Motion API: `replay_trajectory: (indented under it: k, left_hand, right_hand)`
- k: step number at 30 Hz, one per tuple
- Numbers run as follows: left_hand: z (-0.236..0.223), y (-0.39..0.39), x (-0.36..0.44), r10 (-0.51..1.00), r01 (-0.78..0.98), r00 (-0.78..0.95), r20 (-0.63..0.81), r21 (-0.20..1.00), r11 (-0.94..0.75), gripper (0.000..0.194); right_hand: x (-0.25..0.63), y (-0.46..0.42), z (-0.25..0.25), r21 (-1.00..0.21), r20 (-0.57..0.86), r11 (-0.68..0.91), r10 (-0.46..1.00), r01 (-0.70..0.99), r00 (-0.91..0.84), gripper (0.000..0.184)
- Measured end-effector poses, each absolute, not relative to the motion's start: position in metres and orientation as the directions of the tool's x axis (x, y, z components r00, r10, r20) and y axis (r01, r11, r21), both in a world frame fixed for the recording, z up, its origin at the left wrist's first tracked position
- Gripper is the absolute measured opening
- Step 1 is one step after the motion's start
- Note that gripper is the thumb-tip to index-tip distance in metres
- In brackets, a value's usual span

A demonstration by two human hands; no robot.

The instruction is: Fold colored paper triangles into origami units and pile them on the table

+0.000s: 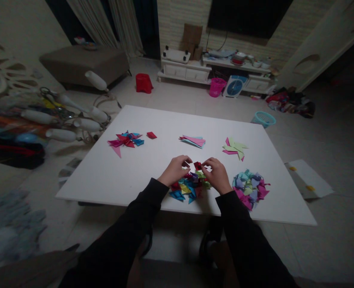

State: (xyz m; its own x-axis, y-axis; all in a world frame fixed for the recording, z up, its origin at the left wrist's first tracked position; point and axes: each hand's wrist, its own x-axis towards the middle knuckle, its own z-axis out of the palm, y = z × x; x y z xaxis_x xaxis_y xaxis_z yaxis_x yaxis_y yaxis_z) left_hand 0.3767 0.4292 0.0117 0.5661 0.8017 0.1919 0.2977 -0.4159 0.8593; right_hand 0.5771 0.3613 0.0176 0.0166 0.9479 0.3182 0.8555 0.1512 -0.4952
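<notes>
My right hand (217, 174) pinches a small red folded paper (197, 165) between thumb and fingers. Just to its left, my left hand (175, 169) has its thumb and fingers curved apart, with nothing visible between them. Both hands are above a pile of folded origami pieces (183, 189) in blue, yellow, red and green near the table's front edge. The hands and wrists cover part of that pile. Fine creases in the red paper are too small to make out.
On the white table (111, 180) lie a red and blue origami heap (127, 140), a lone red piece (151, 135), long folded strips (193, 141), green and pink folded pieces (235, 148) and a pastel origami pile (250, 188). A lamp (88, 124) stands by the left edge.
</notes>
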Motion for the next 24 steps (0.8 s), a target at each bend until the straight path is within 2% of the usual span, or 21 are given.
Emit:
replay_trajectory:
  k: [6,12,17,24]
  left_hand:
    - [0.01,0.431,0.374,0.794,0.312,0.57,0.213,0.837,-0.449,0.023]
    - [0.012,0.432,0.372,0.791,0.315,0.568,0.228,0.827,-0.465,0.024]
    - [0.016,0.431,0.37,0.788,0.316,0.57,0.232,0.823,-0.471,0.024]
    - [0.022,0.431,0.369,0.791,0.315,0.565,0.234,0.825,-0.47,0.022]
  right_hand:
    - [0.608,0.362,0.005,-0.37,0.215,-0.065,0.964,0.927,0.154,0.017]
    - [0.628,0.359,-0.002,-0.272,0.105,-0.203,0.965,0.941,0.239,0.019]
    - [0.632,0.361,-0.012,-0.228,0.067,-0.242,0.962,0.943,0.263,0.021]
    - [0.614,0.371,-0.029,-0.128,0.069,-0.211,0.973,0.969,0.221,0.023]
